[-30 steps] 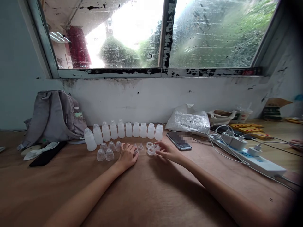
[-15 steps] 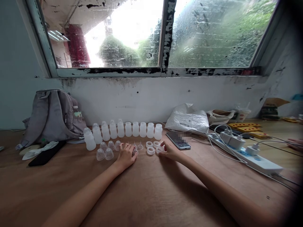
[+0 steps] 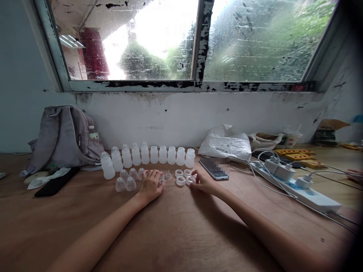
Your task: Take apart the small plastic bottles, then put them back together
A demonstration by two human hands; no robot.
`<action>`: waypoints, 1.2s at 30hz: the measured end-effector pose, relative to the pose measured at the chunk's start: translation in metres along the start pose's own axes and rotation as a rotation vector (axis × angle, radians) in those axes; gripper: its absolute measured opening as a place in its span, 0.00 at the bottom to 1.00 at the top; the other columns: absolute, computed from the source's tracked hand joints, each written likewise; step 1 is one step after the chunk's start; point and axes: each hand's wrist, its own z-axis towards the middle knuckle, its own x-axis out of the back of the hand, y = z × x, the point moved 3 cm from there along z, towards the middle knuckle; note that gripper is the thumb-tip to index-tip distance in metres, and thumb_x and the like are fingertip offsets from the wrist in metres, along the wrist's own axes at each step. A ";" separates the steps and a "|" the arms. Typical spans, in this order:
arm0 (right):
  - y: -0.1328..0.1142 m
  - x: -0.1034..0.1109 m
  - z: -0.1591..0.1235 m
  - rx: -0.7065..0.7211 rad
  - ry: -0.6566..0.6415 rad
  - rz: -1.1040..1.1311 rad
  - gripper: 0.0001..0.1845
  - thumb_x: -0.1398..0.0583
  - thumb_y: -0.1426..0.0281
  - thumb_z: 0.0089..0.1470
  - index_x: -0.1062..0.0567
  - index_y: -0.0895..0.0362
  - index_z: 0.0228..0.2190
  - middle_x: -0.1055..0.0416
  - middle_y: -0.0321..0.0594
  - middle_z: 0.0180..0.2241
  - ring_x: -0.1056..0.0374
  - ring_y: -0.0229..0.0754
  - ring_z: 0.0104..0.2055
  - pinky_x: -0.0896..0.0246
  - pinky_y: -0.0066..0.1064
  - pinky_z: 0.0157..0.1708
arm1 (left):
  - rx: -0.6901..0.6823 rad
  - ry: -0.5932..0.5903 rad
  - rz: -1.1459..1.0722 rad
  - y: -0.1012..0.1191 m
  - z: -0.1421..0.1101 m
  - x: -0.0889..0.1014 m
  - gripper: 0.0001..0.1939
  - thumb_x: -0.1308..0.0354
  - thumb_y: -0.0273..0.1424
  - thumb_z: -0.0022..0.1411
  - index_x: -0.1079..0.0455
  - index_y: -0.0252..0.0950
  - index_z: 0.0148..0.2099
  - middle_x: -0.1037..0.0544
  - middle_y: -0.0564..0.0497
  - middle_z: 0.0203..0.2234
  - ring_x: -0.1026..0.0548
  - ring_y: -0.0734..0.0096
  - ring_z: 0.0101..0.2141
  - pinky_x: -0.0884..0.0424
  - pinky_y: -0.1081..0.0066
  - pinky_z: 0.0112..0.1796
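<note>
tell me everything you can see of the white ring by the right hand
This round ring has a wide open centre and looks whitish, perhaps plastic. It sits at the front right of a group of four on the brown table. The right hand has fingertips at its right edge; whether they grip it is unclear.

The bench point(image 3: 170, 234) is reddish brown. Toward its far edge, the bottles point(image 3: 163, 155) are milky white and translucent; nearer, the domed caps point(image 3: 131, 184) and teats point(image 3: 168, 176) are clear, the rings point(image 3: 180, 184) whitish. By its left end, the backpack point(image 3: 62, 139) is mauve-grey, the flat case point(image 3: 47, 190) black, the tissue point(image 3: 49, 179) white. Toward its right end, the mailer point(image 3: 227, 146) is silvery, the power strip point(image 3: 320, 200) white with blue patches, the yellow blocks point(image 3: 295, 152) red-dotted.
</note>
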 end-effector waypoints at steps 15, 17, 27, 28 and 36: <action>-0.012 0.015 -0.005 0.053 0.156 -0.069 0.16 0.46 0.61 0.47 0.37 0.54 0.38 0.34 0.34 0.22 0.36 0.39 0.25 0.45 0.29 0.27 | 0.339 0.126 0.230 -0.105 0.121 0.028 0.12 0.51 0.34 0.56 0.31 0.32 0.36 0.36 0.36 0.47 0.43 0.48 0.49 0.46 0.52 0.44; -0.012 0.017 -0.005 0.061 0.184 -0.080 0.15 0.47 0.61 0.47 0.37 0.54 0.38 0.34 0.33 0.22 0.36 0.39 0.25 0.45 0.29 0.28 | 0.362 0.137 0.235 -0.103 0.118 0.026 0.12 0.51 0.36 0.56 0.31 0.33 0.34 0.36 0.37 0.47 0.44 0.48 0.49 0.46 0.52 0.44; -0.051 0.016 -0.022 0.221 0.257 0.092 0.13 0.49 0.62 0.51 0.36 0.55 0.37 0.34 0.36 0.25 0.38 0.37 0.22 0.44 0.29 0.25 | 0.218 0.385 -0.368 -0.048 0.054 0.105 0.17 0.51 0.42 0.57 0.41 0.38 0.45 0.35 0.47 0.40 0.30 0.75 0.27 0.32 0.71 0.29; -0.059 0.012 -0.027 0.260 0.247 0.138 0.15 0.49 0.62 0.51 0.38 0.55 0.41 0.34 0.38 0.28 0.38 0.37 0.23 0.43 0.29 0.25 | 0.257 0.347 -0.512 -0.039 0.038 0.106 0.16 0.52 0.42 0.58 0.43 0.39 0.45 0.33 0.50 0.36 0.30 0.76 0.25 0.32 0.73 0.27; -0.109 -0.016 -0.071 0.526 0.107 0.233 0.23 0.43 0.64 0.48 0.40 0.52 0.46 0.36 0.44 0.43 0.37 0.44 0.41 0.41 0.34 0.38 | 0.605 -0.128 -1.303 0.013 -0.060 0.064 0.14 0.54 0.41 0.59 0.44 0.39 0.43 0.31 0.48 0.38 0.26 0.69 0.32 0.29 0.67 0.35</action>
